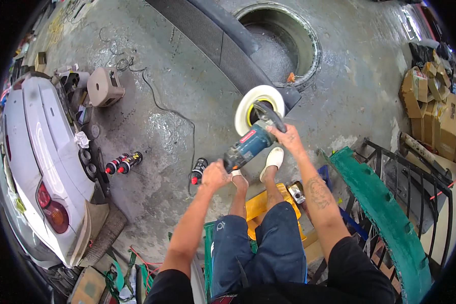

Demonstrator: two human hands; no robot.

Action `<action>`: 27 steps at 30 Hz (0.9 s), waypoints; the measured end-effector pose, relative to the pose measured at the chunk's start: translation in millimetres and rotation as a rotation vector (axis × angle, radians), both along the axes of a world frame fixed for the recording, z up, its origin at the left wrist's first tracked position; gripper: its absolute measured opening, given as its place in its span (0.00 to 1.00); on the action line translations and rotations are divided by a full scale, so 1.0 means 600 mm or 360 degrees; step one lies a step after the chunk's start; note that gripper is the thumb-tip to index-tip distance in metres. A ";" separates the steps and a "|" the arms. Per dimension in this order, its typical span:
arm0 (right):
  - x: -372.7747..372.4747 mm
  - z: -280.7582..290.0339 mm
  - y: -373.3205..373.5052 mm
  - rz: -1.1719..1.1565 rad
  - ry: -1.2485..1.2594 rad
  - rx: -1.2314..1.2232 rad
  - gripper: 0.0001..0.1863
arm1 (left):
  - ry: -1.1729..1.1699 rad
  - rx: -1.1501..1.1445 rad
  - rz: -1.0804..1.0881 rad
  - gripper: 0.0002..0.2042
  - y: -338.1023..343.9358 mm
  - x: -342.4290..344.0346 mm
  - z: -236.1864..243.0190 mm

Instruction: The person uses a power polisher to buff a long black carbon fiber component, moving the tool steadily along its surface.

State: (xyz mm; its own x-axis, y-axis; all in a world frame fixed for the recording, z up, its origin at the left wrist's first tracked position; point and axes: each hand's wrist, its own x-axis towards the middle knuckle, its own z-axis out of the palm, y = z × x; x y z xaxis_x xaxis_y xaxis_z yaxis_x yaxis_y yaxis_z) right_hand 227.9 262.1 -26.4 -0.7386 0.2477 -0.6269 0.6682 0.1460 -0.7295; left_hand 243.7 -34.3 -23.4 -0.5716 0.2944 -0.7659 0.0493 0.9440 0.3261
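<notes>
My left hand (216, 175) is wrapped round the rear grip of a blue and black rotary polisher (252, 144). My right hand (287, 138) is closed on its front side handle, beside the head. A round white pad (244, 111) faces away from me at the polisher's far end. It overlaps the near end of a long, dark, carbon-patterned panel (213, 45); whether it touches the panel I cannot tell. Just left of my left hand stands a black bottle with a red cap (199, 168).
A black cable (169, 109) runs over the wet floor. A wide barrel (314, 50) stands behind the panel. At left are a white car body part (50, 131), a beige stool (105, 87) and two bottles (130, 162). Cardboard boxes (433, 111) and a green panel (377, 197) lie right.
</notes>
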 end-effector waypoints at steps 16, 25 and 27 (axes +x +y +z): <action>0.022 -0.005 -0.190 0.0290 0.0070 0.0222 0.26 | 0.0038 0.0033 0.0204 0.24 -0.186 0.075 -0.017; 0.111 -0.007 -0.161 0.0198 -0.0174 0.0329 0.24 | -0.0144 0.0110 0.0088 0.25 -0.157 0.145 -0.020; 0.117 -0.006 -0.161 0.0152 -0.0183 0.0278 0.23 | -0.0158 0.0135 0.0081 0.25 -0.160 0.150 -0.027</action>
